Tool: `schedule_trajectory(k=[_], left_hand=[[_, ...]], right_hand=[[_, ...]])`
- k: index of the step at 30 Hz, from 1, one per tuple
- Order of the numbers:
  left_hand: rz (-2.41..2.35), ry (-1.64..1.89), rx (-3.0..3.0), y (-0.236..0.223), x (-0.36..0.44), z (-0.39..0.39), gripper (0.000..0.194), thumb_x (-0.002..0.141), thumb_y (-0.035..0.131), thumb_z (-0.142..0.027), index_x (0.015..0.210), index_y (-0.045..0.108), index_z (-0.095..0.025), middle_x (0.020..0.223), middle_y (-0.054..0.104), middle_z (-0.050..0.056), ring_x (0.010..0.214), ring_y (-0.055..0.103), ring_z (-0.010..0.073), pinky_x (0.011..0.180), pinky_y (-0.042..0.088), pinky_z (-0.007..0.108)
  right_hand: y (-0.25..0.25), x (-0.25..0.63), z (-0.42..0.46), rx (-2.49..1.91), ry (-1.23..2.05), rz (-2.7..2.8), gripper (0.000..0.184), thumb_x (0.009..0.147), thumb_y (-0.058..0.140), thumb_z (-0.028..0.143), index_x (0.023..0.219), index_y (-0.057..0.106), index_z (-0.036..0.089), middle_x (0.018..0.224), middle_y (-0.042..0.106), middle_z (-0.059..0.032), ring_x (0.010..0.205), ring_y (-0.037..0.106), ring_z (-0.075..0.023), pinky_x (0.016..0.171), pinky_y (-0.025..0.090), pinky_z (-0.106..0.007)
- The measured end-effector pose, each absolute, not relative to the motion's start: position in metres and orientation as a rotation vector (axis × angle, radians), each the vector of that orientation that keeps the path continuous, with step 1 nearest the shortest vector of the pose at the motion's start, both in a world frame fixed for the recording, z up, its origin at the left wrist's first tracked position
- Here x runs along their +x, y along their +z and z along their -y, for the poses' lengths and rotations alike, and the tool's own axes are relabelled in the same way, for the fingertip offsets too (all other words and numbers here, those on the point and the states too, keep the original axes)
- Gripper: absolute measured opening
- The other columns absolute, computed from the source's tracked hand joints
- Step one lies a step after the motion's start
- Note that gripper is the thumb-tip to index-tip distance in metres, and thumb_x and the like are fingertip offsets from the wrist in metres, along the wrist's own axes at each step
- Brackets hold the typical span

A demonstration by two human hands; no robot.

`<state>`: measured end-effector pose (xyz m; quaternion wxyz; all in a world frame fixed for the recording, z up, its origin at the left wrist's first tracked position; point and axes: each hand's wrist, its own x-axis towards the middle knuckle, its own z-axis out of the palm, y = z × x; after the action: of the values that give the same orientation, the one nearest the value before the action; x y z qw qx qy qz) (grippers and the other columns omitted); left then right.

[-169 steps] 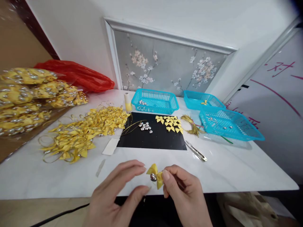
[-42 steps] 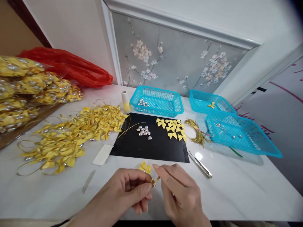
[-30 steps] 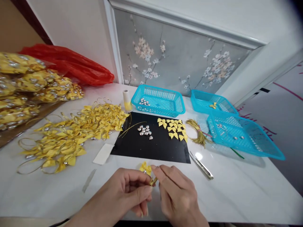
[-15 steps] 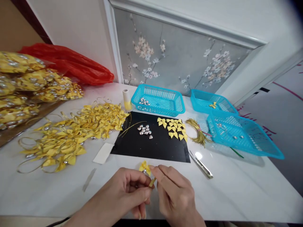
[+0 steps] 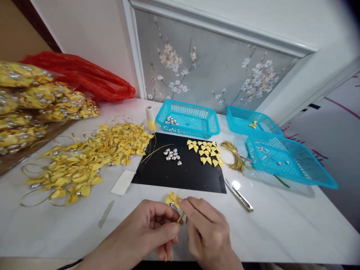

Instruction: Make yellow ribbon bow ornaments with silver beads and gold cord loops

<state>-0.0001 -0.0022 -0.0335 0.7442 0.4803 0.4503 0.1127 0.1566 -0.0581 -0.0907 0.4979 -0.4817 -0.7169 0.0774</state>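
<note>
Between my two hands runs a gold cord (image 5: pixel 180 217), short and doubled where it shows. My left hand (image 5: pixel 153 227) pinches its lower end between thumb and fingertips. The fingers of my right hand (image 5: pixel 206 227) close on its upper end. Just beyond the fingertips hangs a yellow ribbon bow (image 5: pixel 172 198) with a silver bead by it, partly covered by my fingers. Ahead lies a black mat (image 5: pixel 174 178) carrying silver heart-shaped beads (image 5: pixel 172 154), rows of yellow bows (image 5: pixel 206 153) and loose gold cord (image 5: pixel 154 153).
A heap of yellow bow pieces (image 5: pixel 92 161) covers the left. Blue baskets (image 5: pixel 188 131) stand behind and right. Thread snips (image 5: pixel 239 195) and a gold cord bundle (image 5: pixel 234 159) lie right of the mat. A thread spool (image 5: pixel 150 118), white card (image 5: pixel 123 182) and red bag (image 5: pixel 84 77) are also there.
Both hands keep nearly the same place and grip. The cord and bow between them have shifted only slightly; everything else on the table stays put.
</note>
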Motion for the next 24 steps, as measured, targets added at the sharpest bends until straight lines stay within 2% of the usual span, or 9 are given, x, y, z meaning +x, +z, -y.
schedule_trajectory(k=[18, 24], left_hand=[[-0.980, 0.310, 0.957, -0.0382, -0.0022, 0.0052, 0.026, 0.073, 0.077, -0.038, 0.068, 0.068, -0.014, 0.059, 0.064, -0.004, 0.049, 0.057, 0.0091, 0.049, 0.044, 0.020], [-0.942, 0.320, 0.952, -0.0425, -0.0050, 0.0037, 0.025, 0.076, 0.075, -0.037, 0.069, 0.068, -0.014, 0.061, 0.065, -0.004, 0.051, 0.056, 0.0087, 0.052, 0.044, 0.021]], right_hand=[[-0.0933, 0.1570, 0.0585, -1.169, 0.089, 1.758, 0.038, 0.089, 0.046, -0.001, 0.120, 0.063, 0.012, 0.098, 0.071, -0.0121, 0.080, 0.065, -0.0188, 0.070, 0.058, -0.029], [-0.0939, 0.1561, 0.0581, -1.167, 0.041, 1.759, 0.036, 0.088, 0.048, -0.002, 0.118, 0.064, 0.010, 0.095, 0.071, -0.0133, 0.074, 0.063, -0.0195, 0.064, 0.058, -0.030]])
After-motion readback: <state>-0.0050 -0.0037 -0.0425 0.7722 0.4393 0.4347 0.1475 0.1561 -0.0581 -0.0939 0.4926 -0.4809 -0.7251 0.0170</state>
